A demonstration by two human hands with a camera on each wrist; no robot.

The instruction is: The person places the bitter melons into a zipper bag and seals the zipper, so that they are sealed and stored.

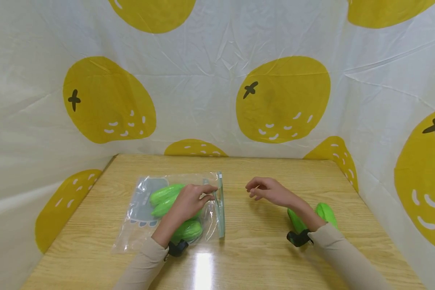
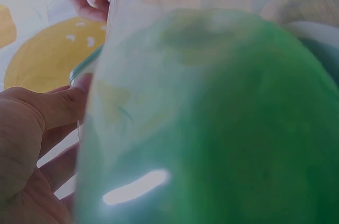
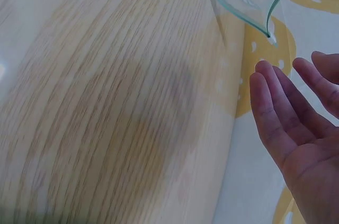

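A clear zip bag [image 1: 130, 237] with a grey-blue print lies on the table, holding several bright green, ridged, fruit-like pieces [image 1: 163, 195]. My left hand [image 1: 190, 199] reaches over it and pinches the bag's open edge near the greenish zip strip. In the left wrist view a green piece [image 2: 254, 128] behind the film fills most of the picture. The bag's mouth [image 3: 233, 9] gapes in the right wrist view. To the right of the bag, my right hand [image 1: 270, 191] hovers above the table with loosely bent fingers, holding nothing.
Two more green ridged pieces [image 1: 326, 214] lie on the wooden table [image 1: 253, 257] at the right, partly behind my right forearm. A white curtain [image 1: 199, 100] with yellow fruit prints surrounds the table's back and sides. Black straps [image 1: 299, 238] circle both wrists.
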